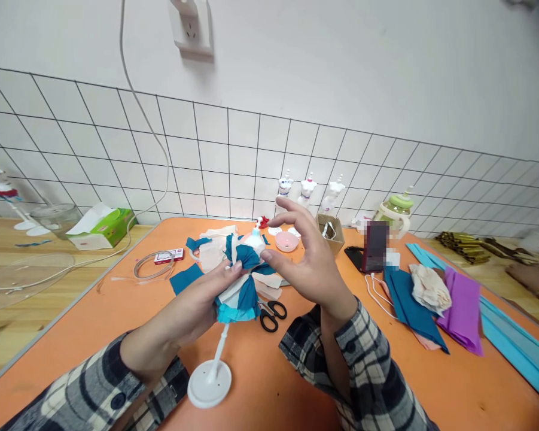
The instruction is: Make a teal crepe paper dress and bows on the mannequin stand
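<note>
A small white dress form (256,238) on a stand tilts in front of me, wrapped in a skirt of teal, light blue and cream crepe paper (244,256). My left hand (206,293) grips the paper-covered form from the left, its thumb pressed on the teal folds. Below the skirt, the white stand base (209,383) shows over the table. My right hand (311,254) is raised on the right side with fingers spread and curved. Its thumb tip is close to the paper; whether they touch I cannot tell. Black-handled scissors (273,315) lie behind the skirt, blades partly hidden.
Cut paper pieces (213,245), a pink bowl (287,241) and a cardboard box (331,230) sit on the orange table (130,311). Several small dress forms (308,188) stand at the back. A phone (375,246), bottle (397,209) and folded purple paper (462,305) are rightward; another person's hand (536,278) is far right.
</note>
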A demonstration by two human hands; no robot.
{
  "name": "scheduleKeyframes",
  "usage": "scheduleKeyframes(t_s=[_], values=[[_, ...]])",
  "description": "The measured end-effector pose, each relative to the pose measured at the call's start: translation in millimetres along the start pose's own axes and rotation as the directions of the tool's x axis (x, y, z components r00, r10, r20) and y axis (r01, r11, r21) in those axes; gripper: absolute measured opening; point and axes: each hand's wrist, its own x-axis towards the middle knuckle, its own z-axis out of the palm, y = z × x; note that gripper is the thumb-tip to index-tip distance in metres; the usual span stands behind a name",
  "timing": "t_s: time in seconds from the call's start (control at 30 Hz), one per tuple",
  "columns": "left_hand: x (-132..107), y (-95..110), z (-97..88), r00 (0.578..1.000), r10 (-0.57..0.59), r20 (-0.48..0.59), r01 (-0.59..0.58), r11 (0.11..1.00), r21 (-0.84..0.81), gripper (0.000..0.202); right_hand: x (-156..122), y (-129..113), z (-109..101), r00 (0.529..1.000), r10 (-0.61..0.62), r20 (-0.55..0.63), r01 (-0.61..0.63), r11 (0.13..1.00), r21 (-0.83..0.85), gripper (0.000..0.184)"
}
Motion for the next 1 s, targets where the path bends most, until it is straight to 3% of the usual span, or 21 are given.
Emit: scheduleKeyframes(t_s=[0.23, 0.33, 0.53, 0.77, 1.0], values=[[-2, 3, -0.4, 0.999, 0.008, 0.046, -0.007, 1.0, -0.02, 0.034, 0, -2, 3, 0.999, -0.007, 0.039, 0.008, 0.999, -0.04, 0.036], [-5, 4, -1.2, 0.994, -0.05, 0.1, 0.046, 0.998, 0.043, 0.039, 0, -1, 6, 0.999, -0.003, 0.043, 0.005, 0.999, -0.048, 0.033], [-5, 6, -0.4, 0.992, -0.1, 0.07, 0.097, 0.994, 0.051, 0.037, 0, 0, 3, 1.0, -0.021, 0.02, 0.02, 0.999, 0.044, 0.022], [-4, 3, 0.1, 0.996, -0.087, 0.034, 0.084, 0.994, 0.076, 0.055, -2, -8, 11, 0.997, -0.069, 0.035, 0.069, 0.998, 0.008, 0.058], [-4, 5, -3.2, 0.989, -0.126, 0.08, 0.122, 0.991, 0.06, 0.056, 0, -3, 6, 0.998, -0.036, 0.048, 0.036, 0.999, 0.004, 0.04]])
